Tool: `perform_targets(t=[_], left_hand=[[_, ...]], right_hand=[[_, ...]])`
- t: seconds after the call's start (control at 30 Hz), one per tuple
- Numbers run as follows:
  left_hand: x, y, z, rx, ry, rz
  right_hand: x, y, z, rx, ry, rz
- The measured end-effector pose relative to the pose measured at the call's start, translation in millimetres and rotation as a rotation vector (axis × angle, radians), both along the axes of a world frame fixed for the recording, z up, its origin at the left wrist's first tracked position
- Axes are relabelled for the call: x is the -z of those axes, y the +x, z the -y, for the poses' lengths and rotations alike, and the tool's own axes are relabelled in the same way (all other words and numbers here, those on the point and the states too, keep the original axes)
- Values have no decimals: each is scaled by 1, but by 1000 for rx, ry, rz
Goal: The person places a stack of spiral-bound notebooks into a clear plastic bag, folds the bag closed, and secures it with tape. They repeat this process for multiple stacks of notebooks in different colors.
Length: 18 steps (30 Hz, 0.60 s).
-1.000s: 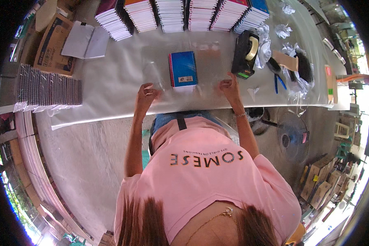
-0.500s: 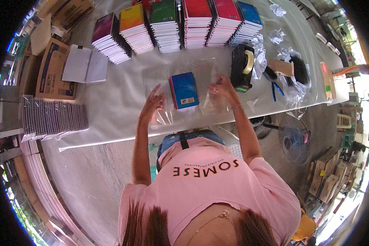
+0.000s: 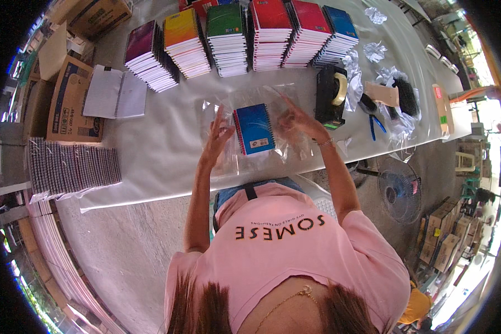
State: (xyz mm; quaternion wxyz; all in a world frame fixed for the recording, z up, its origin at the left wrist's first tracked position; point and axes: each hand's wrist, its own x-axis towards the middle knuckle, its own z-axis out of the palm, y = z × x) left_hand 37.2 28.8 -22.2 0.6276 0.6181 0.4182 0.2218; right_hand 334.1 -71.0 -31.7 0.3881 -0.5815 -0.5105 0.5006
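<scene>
Both the left hand [image 3: 217,133] and right hand [image 3: 296,119] grasp a clear plastic bag [image 3: 250,108] over the blue spiral notebook [image 3: 254,129]. Behind the notebook stand notebook stacks [image 3: 228,39]; just right, a tape dispenser [image 3: 332,96]. The bag's edges are hard to trace.

The cardboard boxes [image 3: 67,94] at the table's [image 3: 167,145] left end run into the dark rim. The clear bag [image 3: 295,106] blurs the right hand [image 3: 298,122] behind its film. Small crumpled wrappers [image 3: 373,53] near the far right corner are too small to tell apart.
</scene>
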Motion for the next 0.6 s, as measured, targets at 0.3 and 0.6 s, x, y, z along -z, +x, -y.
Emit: perform_targets(t=[0.3, 0.6], left_hand=[[3, 2, -3, -90, 44, -26], [-10, 19, 22, -170, 483, -442]], right_hand=[[-14, -10, 3, 174, -165, 27], [-3, -25, -2, 194, -50, -50]])
